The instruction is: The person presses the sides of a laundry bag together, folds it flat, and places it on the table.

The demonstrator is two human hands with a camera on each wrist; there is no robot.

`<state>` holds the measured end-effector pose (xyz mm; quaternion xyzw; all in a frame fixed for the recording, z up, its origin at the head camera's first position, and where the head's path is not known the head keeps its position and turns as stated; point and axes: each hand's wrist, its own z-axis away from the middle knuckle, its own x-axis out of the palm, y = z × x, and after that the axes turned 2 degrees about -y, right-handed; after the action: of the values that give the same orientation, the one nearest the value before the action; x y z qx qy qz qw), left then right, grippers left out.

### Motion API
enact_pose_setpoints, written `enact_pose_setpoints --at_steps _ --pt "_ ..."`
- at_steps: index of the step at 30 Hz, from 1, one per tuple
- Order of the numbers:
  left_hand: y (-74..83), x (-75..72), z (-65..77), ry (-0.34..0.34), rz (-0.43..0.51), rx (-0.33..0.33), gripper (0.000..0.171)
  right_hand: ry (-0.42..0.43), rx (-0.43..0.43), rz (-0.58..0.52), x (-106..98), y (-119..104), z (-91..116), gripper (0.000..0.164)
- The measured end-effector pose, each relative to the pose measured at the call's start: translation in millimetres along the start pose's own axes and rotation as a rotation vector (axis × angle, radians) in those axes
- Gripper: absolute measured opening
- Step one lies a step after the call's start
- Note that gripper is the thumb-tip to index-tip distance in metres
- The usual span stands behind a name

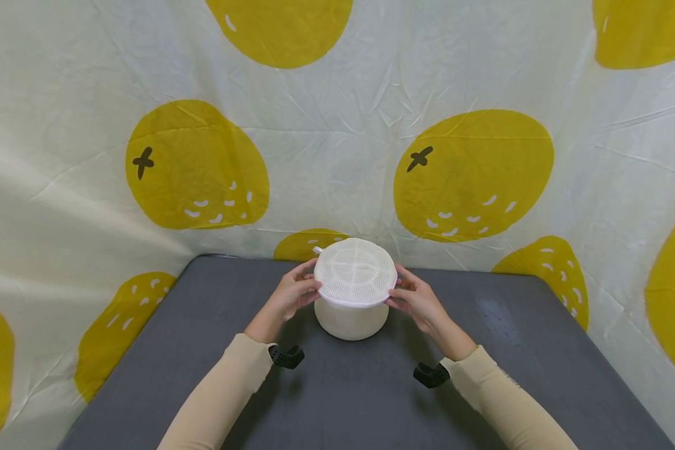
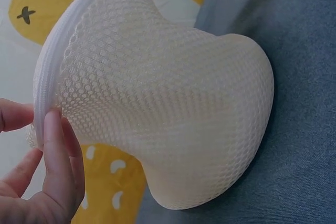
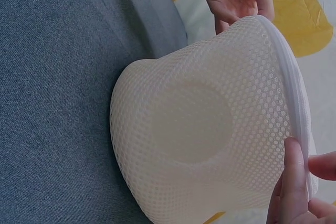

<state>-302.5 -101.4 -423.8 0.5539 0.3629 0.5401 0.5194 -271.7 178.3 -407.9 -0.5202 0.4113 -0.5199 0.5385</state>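
A white mesh laundry bag (image 1: pixel 355 275), round with a zippered rim, stands at the back middle of the grey table. My left hand (image 1: pixel 294 290) pinches the left side of its rim between thumb and fingers. On the opposite side, my right hand (image 1: pixel 420 301) holds the rim the same way. Close up in the left wrist view, the honeycomb mesh wall (image 2: pixel 157 87) is bowed inward and creased, with the base touching the table. A paler round patch (image 3: pixel 193 121) shows on the mesh in the right wrist view; I cannot tell what it is.
The grey cloth-covered table (image 1: pixel 343 400) reaches back to a cream curtain (image 1: pixel 326 169) printed with yellow fruit. A small white loop (image 1: pixel 317 250) sticks out from the bag's rim at back left. Black wrist cameras (image 1: pixel 287 357) sit below both hands.
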Motion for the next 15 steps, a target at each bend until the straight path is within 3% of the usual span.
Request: enact_pose_setpoints --at_steps 15 --pt "-0.7 -3.2 3.0 0.011 -0.032 -0.017 0.064 -0.031 -0.002 -0.035 3.7 3.8 0.9 0.074"
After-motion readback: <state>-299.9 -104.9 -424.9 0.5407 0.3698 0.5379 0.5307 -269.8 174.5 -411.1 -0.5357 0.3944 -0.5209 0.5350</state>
